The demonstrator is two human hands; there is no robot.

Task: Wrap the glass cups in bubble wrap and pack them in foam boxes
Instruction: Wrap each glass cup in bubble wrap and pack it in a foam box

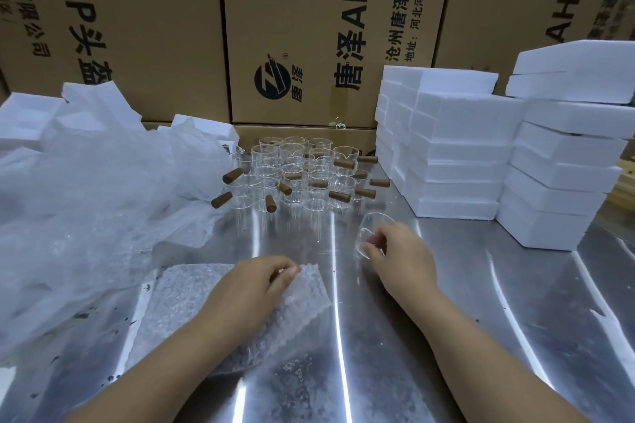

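A glass cup (367,233) is gripped by the right hand (400,256), fingers curled round its side and wrist bent inward. The far edge of a bubble wrap sheet (178,299) (laid flat on the steel tabletop (488,319)) is pinched by the left hand (254,285), palm down. Beyond, handled cups (295,168) are clustered, and foam boxes (457,148) are stacked to the right.

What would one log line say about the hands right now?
left hand: pinches bubble wrap sheet | right hand: holds glass cup | foam boxes: stacked
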